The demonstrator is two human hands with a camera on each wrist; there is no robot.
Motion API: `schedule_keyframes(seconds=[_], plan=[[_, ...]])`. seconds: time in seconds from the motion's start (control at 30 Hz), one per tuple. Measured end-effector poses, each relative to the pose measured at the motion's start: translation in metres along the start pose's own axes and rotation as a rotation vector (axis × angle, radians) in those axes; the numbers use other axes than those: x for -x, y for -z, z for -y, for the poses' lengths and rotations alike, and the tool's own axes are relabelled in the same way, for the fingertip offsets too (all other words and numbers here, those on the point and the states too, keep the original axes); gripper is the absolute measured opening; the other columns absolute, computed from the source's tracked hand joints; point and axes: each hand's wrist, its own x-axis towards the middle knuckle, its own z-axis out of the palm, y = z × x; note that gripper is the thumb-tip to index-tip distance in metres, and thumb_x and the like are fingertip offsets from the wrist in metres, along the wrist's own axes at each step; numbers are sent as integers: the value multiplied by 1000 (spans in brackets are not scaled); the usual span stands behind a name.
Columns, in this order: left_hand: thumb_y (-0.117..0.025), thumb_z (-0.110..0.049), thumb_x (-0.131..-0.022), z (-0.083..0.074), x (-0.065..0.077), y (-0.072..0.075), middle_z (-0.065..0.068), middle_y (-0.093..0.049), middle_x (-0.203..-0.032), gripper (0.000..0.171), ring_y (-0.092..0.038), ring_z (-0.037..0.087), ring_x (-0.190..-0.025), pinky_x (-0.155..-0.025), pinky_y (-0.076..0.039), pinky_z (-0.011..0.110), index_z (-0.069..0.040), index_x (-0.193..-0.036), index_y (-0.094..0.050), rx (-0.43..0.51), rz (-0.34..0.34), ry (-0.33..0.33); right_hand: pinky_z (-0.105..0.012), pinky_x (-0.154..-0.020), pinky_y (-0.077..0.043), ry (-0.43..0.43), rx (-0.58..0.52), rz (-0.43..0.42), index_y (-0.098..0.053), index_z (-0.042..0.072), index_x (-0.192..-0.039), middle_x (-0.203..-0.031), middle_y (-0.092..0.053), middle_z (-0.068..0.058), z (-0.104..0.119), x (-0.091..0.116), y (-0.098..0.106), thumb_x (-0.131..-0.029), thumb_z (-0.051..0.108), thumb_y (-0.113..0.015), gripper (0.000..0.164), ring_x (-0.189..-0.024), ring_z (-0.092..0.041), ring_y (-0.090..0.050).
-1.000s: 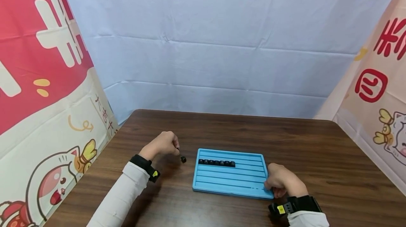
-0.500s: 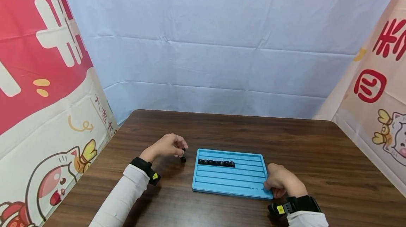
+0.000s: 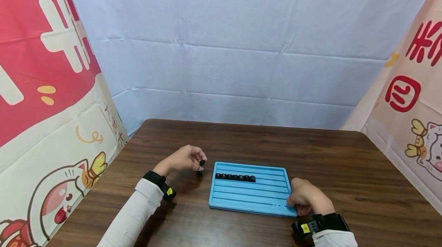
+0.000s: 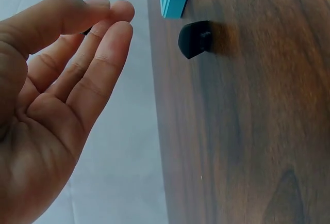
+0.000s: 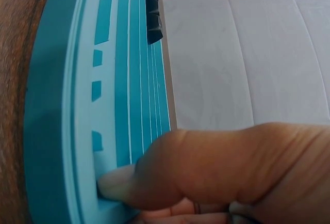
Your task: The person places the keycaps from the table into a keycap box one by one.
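Note:
My left hand (image 3: pixel 183 158) is just above the table, left of the blue tray, pinching a black keycap (image 3: pixel 202 162) between thumb and fingertips. Only a dark sliver of that keycap shows in the left wrist view, behind the fingers. Below those fingertips a second black keycap (image 4: pixel 194 39) lies on its side on the table, its stem showing. The shallow blue tray (image 3: pixel 252 201) has long parallel grooves and a row of several black keycaps (image 3: pixel 236 177) along an upper groove at the left. My right hand (image 3: pixel 309 195) grips the tray's near right corner, thumb on top.
The brown wooden table (image 3: pixel 165 132) reaches back to a pale cloth backdrop (image 3: pixel 235 55). Printed cloths with cartoon figures hang on the left (image 3: pixel 51 132) and on the right (image 3: pixel 411 97).
My left hand has shifted slightly right; the keycap in its fingertips now shows plainly and sits over the one on the table. My right hand and the tray are nearly unchanged.

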Motion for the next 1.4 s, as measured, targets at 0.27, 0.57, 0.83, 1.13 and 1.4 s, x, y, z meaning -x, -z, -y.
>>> schedule_keyframes(seconds=[0.27,0.57,0.83,1.13,1.4], plan=[[-63,8,-81,1,-1,-3,9,-63,-87,25,-64,23,-80,-70,-51,40,6,-106,-62,-5,-1,-13,-29,-41,-47,6,-16,3,-58,-2,-70,-49,-55,-10,0,3,1,-79,-3,-63,11,-40,-16,-54],[-53,9,-88,-1,-2,-3,18,-65,-94,29,-63,31,-85,-75,-50,43,8,-116,-60,52,60,-35,-28,-41,-46,2,-18,9,-58,-2,-70,-48,-54,-10,1,3,1,-78,-4,-63,10,-39,-15,-53],[-52,8,-91,3,-8,-8,27,-59,-101,25,-63,28,-83,-75,-50,44,7,-115,-56,125,15,-13,-29,-42,-47,0,-17,13,-59,-2,-71,-50,-55,-11,0,2,0,-79,-3,-63,9,-41,-16,-53],[-64,7,-81,5,-9,-11,13,-67,-84,31,-65,28,-79,-70,-51,38,6,-112,-61,77,-34,-37,-28,-43,-47,-7,-19,15,-57,-4,-74,-51,-55,-11,0,1,0,-80,-2,-63,8,-41,-15,-53],[-67,8,-80,3,-10,-12,23,-62,-86,25,-63,35,-76,-69,-50,48,4,-104,-61,114,-87,-26,-29,-43,-48,-10,-10,15,-56,-3,-74,-52,-55,-11,0,-1,0,-80,-2,-63,10,-41,-15,-54]])
